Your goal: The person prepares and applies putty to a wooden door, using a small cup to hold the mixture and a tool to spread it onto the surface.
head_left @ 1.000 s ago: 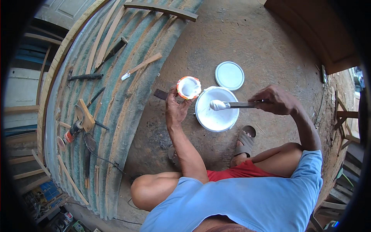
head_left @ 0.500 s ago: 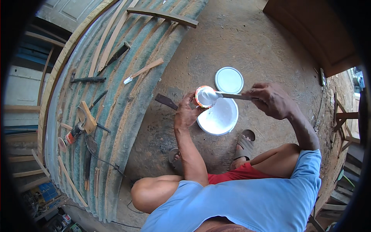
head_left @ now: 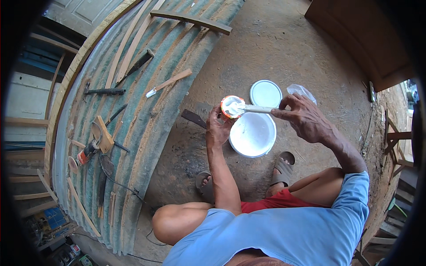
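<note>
My left hand (head_left: 217, 131) is closed around a small round tub (head_left: 226, 114) with a red-orange rim and white paste inside. Between the thumb and fingers of my right hand (head_left: 302, 116) is a flat stick (head_left: 262, 109), smeared with white; its left end dips into the tub's mouth. Below the stick, on the ground, stands an open white bucket (head_left: 253, 137) coated inside with white. A round white lid (head_left: 266, 93) lies just beyond the bucket. Partly behind my right hand shows a clear plastic bag (head_left: 305, 92).
A corrugated sheet (head_left: 146, 128) on the left carries wood strips, a hammer (head_left: 104, 91), an angle grinder (head_left: 87, 153) and a white-tipped stick (head_left: 171, 83). A dark flat strip (head_left: 193, 118) lies on the ground by my left hand. Brown wooden panel (head_left: 355, 40) at far right.
The stick has moved left, its end now in the tub rather than across the right rim. My right hand is lower and further left, uncovering the plastic bag.
</note>
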`<state>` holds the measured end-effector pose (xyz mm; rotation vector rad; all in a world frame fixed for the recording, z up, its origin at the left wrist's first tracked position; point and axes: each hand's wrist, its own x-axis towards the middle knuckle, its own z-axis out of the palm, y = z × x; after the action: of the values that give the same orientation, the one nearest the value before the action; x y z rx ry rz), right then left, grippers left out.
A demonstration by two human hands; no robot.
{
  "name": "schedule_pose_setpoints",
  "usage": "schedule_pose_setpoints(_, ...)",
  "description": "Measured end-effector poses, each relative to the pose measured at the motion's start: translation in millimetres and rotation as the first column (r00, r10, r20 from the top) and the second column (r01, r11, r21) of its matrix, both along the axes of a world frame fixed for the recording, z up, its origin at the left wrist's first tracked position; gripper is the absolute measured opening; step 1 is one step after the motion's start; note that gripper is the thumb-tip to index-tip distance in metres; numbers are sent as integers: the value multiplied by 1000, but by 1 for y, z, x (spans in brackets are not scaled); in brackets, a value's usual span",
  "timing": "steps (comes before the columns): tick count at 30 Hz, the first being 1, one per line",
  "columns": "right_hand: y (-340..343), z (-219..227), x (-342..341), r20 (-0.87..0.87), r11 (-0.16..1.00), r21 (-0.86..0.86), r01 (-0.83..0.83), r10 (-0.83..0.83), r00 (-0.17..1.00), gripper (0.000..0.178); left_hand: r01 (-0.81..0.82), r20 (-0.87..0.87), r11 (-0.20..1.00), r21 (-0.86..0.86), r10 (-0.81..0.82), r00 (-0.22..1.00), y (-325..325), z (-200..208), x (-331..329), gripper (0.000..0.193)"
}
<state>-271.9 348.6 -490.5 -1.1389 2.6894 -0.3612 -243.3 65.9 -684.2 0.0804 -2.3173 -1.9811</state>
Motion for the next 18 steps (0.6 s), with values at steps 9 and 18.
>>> schedule_pose_setpoints(9, 10, 32, -3, 11, 999, 5, 52, -52, 999, 40, -8, -21, 999, 50, 9, 1000, -2, 7, -4, 52)
schedule_pose_setpoints(18, 12, 15, -15, 487, 952, -212, 220, -92, 869, 46, 27, -74, 961, 276, -7, 997, 6, 10, -4, 53)
